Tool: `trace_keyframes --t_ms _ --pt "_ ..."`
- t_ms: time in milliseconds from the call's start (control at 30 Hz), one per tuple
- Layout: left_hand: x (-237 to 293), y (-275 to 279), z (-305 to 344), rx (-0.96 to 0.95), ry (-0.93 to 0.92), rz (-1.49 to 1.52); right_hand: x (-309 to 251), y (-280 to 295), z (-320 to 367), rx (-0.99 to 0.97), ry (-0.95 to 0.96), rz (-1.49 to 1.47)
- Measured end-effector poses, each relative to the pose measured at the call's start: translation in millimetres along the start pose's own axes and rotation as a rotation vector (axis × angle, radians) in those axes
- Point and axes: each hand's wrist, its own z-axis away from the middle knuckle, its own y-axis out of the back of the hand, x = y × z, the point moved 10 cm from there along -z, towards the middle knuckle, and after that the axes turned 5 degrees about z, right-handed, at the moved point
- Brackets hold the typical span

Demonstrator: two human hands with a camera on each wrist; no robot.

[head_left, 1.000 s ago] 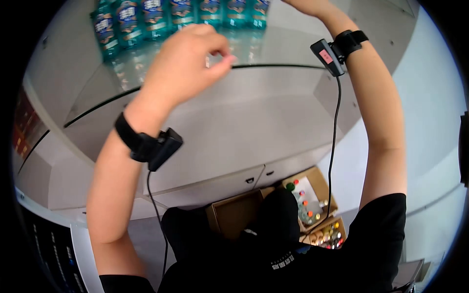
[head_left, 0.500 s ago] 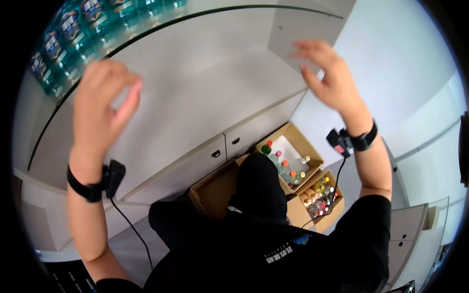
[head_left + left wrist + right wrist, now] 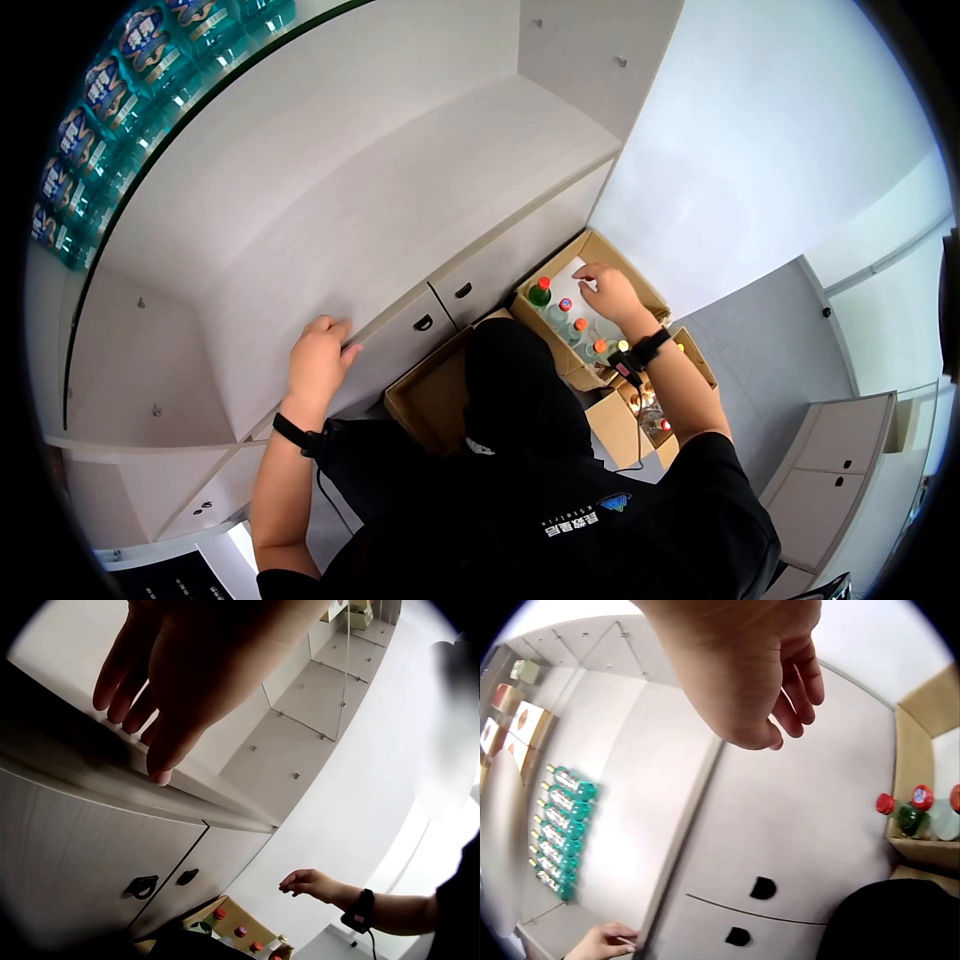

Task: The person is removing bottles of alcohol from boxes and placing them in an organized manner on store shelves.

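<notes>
My left hand [image 3: 320,362] is at the front edge of the white cabinet's lower shelf [image 3: 400,190]. In the left wrist view its fingers [image 3: 112,671] extend down over that edge and hold nothing. My right hand [image 3: 612,297], loosely bent and holding nothing, is above a cardboard box [image 3: 640,285]. Inside that box, bottles with coloured caps stand in a row, among them a green bottle [image 3: 540,292] with a red cap. In the right wrist view the fingers [image 3: 795,694] hang apart from the bottles.
Teal bottles [image 3: 105,90] line the glass shelf at upper left. A second box [image 3: 605,425] of small bottles lies beside my right forearm, and another open box [image 3: 430,405] is by my knee. Cabinet doors with black handles [image 3: 423,323] are in front of me.
Both hands have come down from near the glass shelf: the left to the lower shelf's edge, the right over the box of bottles. The head view has turned down and right.
</notes>
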Motion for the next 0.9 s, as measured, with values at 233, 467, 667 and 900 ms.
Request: trace_keyframes --t_ms 233,467,667,900 --pt "-7.7 -9.3 -4.8 0.038 0.116 -0.074 62.8 -120.4 -53.8 -0.286 -0.048 0.223" --pt "-2.2 -5.4 -6.1 0.055 0.201 -0.109 78.8 -178.9 -77.5 -0.434 -0.077 0.352" --pt "-4.7 -6.3 -5.6 0.048 0.229 -0.135 93.8 -206.7 -93.0 -0.527 -0.026 0.378" --pt "-4.1 -13.5 -7.3 0.006 0.217 -0.183 91.3 -201.8 -87.0 -0.487 -0.014 0.33"
